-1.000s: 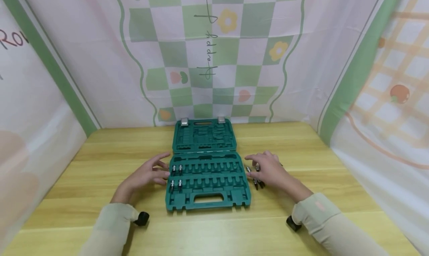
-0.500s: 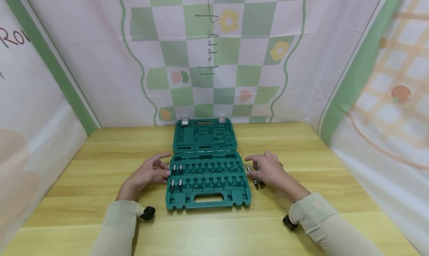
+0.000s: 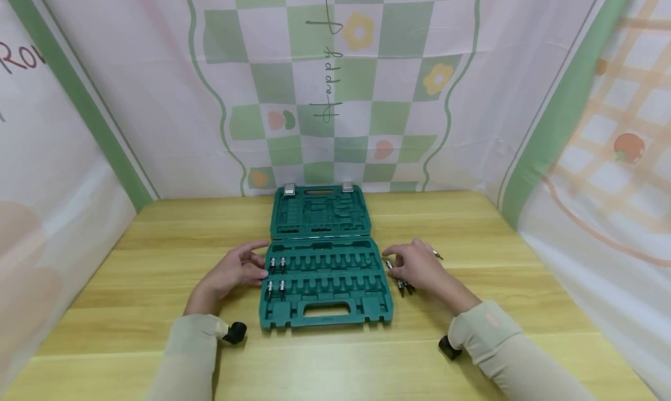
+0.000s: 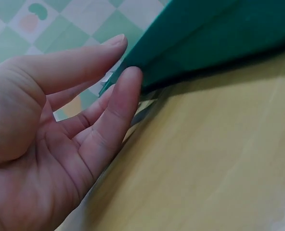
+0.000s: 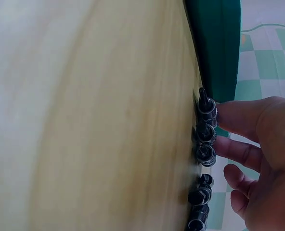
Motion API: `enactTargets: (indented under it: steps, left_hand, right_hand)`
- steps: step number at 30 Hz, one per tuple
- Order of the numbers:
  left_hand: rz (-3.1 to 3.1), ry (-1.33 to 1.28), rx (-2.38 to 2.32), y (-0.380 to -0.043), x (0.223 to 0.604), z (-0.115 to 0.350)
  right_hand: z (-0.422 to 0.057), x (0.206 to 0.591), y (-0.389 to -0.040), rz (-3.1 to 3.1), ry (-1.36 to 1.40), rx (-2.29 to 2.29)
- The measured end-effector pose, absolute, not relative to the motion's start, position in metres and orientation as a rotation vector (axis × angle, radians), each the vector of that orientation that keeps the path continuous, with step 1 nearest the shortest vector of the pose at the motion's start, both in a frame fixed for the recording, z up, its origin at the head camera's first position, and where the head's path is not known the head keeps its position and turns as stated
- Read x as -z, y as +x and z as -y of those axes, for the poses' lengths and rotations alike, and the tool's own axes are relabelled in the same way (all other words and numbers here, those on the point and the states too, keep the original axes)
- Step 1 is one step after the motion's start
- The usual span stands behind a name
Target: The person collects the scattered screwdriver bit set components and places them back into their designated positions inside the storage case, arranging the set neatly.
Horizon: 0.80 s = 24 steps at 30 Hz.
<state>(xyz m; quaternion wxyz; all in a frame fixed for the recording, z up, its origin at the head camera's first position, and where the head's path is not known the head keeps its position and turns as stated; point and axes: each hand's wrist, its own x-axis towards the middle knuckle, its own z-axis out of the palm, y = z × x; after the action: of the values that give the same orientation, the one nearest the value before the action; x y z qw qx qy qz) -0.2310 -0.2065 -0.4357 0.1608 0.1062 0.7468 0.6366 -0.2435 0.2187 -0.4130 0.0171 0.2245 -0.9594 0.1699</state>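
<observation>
Resting loosely parted, left fingers [image 4: 112, 111] sit at the green case [image 3: 283, 317]; right fingers [image 5: 241, 150] touch metal bits [image 5: 207, 109], grip unclear.

Beige sleeves [image 3: 183, 357] with wide cuffs [image 3: 474, 325], a pinkish patch [image 3: 493, 320] on the right, black blocks [image 3: 237, 333] at both wrists

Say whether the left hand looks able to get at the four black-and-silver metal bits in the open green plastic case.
Most likely yes: the left hand is beside the case, close to the bits, and the folded-back lid leaves them uncovered.
</observation>
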Motion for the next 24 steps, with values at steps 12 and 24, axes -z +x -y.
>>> enactTargets:
  steps: [12,24]
  left_hand:
    - [-2.176,0.342,-1.777,-0.2285,0.4388,0.2092]
    - [-2.163,0.394,-1.733,-0.2318,0.4408,0.2115]
  right_hand:
    - [-0.2125,0.4106,-0.2468,2.991,0.724,-0.487]
    - [-0.2132,0.4073,-0.2473,3.033,0.611,-0.579]
